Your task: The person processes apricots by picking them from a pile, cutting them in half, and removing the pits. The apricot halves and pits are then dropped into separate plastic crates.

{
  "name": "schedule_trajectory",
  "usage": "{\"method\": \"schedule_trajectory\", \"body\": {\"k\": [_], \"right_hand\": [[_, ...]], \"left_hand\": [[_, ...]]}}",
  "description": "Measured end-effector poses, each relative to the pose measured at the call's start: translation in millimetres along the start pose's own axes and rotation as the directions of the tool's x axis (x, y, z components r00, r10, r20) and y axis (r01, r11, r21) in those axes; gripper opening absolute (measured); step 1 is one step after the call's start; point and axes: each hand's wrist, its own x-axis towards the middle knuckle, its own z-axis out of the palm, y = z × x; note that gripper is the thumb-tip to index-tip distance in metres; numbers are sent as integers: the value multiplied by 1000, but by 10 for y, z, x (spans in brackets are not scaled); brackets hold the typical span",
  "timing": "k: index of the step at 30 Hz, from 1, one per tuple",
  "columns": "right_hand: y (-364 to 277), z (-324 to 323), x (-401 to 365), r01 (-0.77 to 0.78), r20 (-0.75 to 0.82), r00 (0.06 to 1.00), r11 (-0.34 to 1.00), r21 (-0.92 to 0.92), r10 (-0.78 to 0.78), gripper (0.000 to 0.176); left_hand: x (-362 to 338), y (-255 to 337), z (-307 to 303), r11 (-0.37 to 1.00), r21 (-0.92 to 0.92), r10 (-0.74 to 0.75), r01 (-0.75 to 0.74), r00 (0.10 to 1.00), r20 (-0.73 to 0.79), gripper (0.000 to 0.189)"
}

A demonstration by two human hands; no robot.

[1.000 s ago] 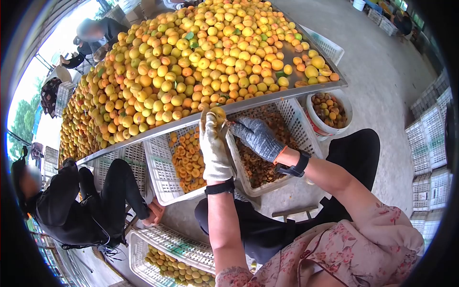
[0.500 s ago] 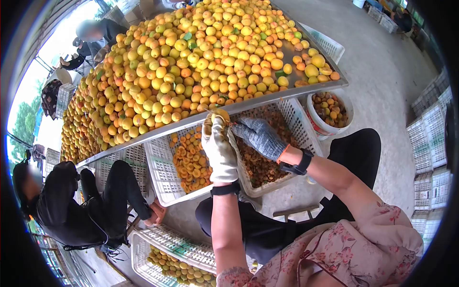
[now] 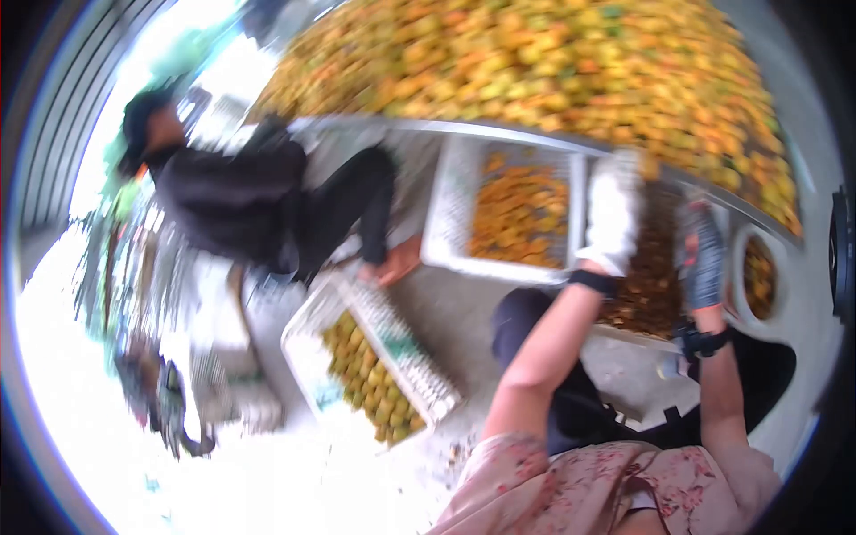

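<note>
My left hand (image 3: 617, 209), in a white glove, is raised at the table's front edge between two crates. It is smeared by motion, with an orange-yellow apricot (image 3: 649, 168) at its fingertips. To its right, my right hand (image 3: 702, 254) wears a grey glove and hovers over the right side of a crate of dark brown fruit scraps (image 3: 649, 267). Its fingers are too blurred to show whether they hold anything. Left of my white glove stands a white crate (image 3: 448, 218) containing halved orange apricots (image 3: 519, 214).
Heaped apricots (image 3: 535, 62) cover the metal-edged table. A white bucket of fruit (image 3: 760, 276) stands at the far right. On the floor at lower left, a crate (image 3: 392, 343) holds whole yellow-green fruit. A person in dark clothes (image 3: 232, 201) sits at left.
The view has swung left and blurred, so the table and crates appear farther right. My hands, close together over the scrap crate before, are now farther apart.
</note>
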Motion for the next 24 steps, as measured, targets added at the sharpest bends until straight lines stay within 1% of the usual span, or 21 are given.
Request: {"method": "schedule_trajectory", "body": {"k": [1, 2, 3, 4, 5, 7, 8, 10, 11, 12, 13, 14, 15, 16, 17, 18, 19, 20, 22, 23, 24], "right_hand": [[-67, -57, 155, 311, 46, 916, 632, -710, -399, 33], [-30, -144, 368, 493, 166, 808, 494, -717, -565, 34], [-227, -400, 624, 417, 88, 870, 630, -656, -485, 34], [-213, -336, 800, 332, 60, 925, 718, -611, -376, 28], [-116, -286, 935, 304, 78, 942, 731, -611, -327, 28], [26, -180, 989, 151, 391, 920, 885, -440, 37, 34], [17, -140, 1010, 141, 397, 916, 886, -442, 52, 34], [128, 145, 927, 375, 341, 926, 479, -794, -160, 35], [309, 406, 741, 452, 350, 873, 291, -843, -340, 33], [322, 523, 700, 452, 354, 875, 293, -843, -332, 33], [321, 619, 674, 347, 278, 935, 405, -846, -222, 32], [332, 672, 696, 227, 204, 974, 500, -836, -100, 31], [344, 665, 695, 197, 237, 971, 608, -769, -14, 27], [335, 695, 725, 202, 242, 970, 604, -771, -15, 27], [298, 724, 749, 337, 308, 940, 257, -906, -148, 26], [234, 741, 754, 382, 406, 881, -141, -913, -244, 25], [220, 712, 805, 362, 340, 917, 80, -929, -209, 38], [245, 592, 923, 362, 339, 910, 59, -930, -237, 38], [227, 459, 991, 542, 527, 717, -109, -833, -457, 18], [258, 477, 896, 543, 618, 655, -298, -785, -434, 19], [391, 802, 667, 474, 590, 728, -365, -801, -349, 20]], "left_hand": [[-120, -77, 242, 998, -39, -43, 41, 997, -68, 29], [4, 203, 196, 975, -91, -196, 203, 977, 77, 22], [52, 298, 257, 988, 82, -139, 133, 987, 75, 20], [26, 373, 303, 985, 131, -99, 109, 992, -84, 20], [75, 405, 252, 980, 141, -122, 140, 984, -133, 22], [98, 466, 131, 959, 236, -134, 153, 986, -97, 20], [114, 476, 120, 951, 272, -126, 145, 988, -84, 19], [110, 427, 149, 947, 279, -109, 158, 977, -185, 19], [101, 424, 126, 954, 198, -184, 224, 962, -204, 22], [102, 433, 104, 952, 112, -257, 285, 943, -213, 25], [105, 458, 76, 952, 114, -256, 285, 941, -219, 25], [129, 474, 49, 908, 48, -404, 416, 901, -157, 30], [153, 484, 22, 844, -12, -535, 536, 841, -84, 37], [166, 475, 10, 847, -17, -531, 532, 843, -86, 37], [164, 460, 24, 814, -71, -580, 576, 810, -81, 42], [145, 456, 65, 774, -129, -631, 620, 773, -67, 47], [138, 433, 82, 743, -175, -663, 646, 747, -52, 51], [115, 391, 106, 768, -178, -634, 615, 770, -77, 50], [104, 433, 72, 732, -333, -656, 594, 746, -111, 41], [91, 378, 112, 680, -426, -688, 597, 720, -88, 36], [83, 332, 122, 622, -549, -693, 558, 719, -55, 35]]}}
